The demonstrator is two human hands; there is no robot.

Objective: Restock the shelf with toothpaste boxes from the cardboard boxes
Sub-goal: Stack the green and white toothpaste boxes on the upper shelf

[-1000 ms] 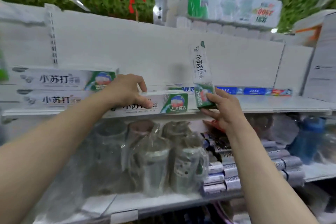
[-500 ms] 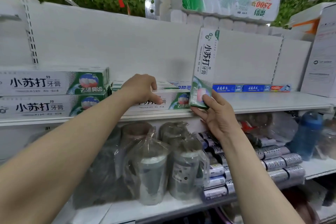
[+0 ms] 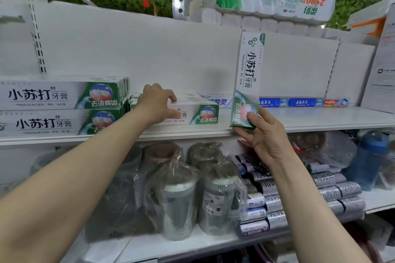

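Since a second ago the right hand [image 3: 264, 137] has brought its tall white-and-green cardboard toothpaste box [image 3: 248, 80] from a lean to nearly upright, and the view has drawn closer to the white metal shelf [image 3: 299, 120]. That hand pinches the box's lower end, thumb on the printed face and fingers underneath, with the bottom corner just at the shelf's front edge. The left hand [image 3: 157, 103] lies spread over the low row of matching toothpaste boxes [image 3: 196, 112] lying flat on the shelf, thumb on the front face and fingers on top, pressing rather than gripping. To its left a taller two-high stack of the same boxes [image 3: 62, 109] fills the shelf end. Doing this step well probably means tipping the upright box down flat, logo facing out, and setting it squarely on the steadied row or flush beside it; held only at one end, it could swing or knock the row askew.
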